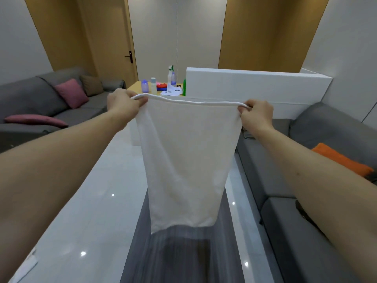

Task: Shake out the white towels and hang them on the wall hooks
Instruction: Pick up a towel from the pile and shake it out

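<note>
One white towel (pixel 186 160) up in front of the person, held spread at arm's length. Left hand (pixel 122 103) pinches the top left corner, fingers curled round the hem. Right hand (pixel 256 115) grasps the top right corner the same way. Top edge runs nearly taut between the two hands, slight sag toward the right one; cloth hangs straight down toward 6 o'clock, flat, no big folds, bottom edge free above the dark strip of floor (pixel 173 258).

Progress, as a judgement: shake-out of this towel looks about done or mid-way, since it hangs open and smooth. Hanging not done. No wall hooks visible anywhere in view, so the walk or turn to the hooks is left. Cannot tell how many towels remain; no other white towel clearly in view, only a scrap of something white at 7 o'clock, unclear what.

Surroundings: grey sofa (pixel 36 99) with pink cushions at 10 o'clock, another grey sofa (pixel 306 180) with an orange cushion (pixel 340 158) at 3 o'clock, white partition (pixel 255 84) at 12–1 o'clock, wooden table (pixel 138 86) with spray bottle (pixel 171 78) and other bottles at 12 o'clock behind the towel's top edge.
</note>
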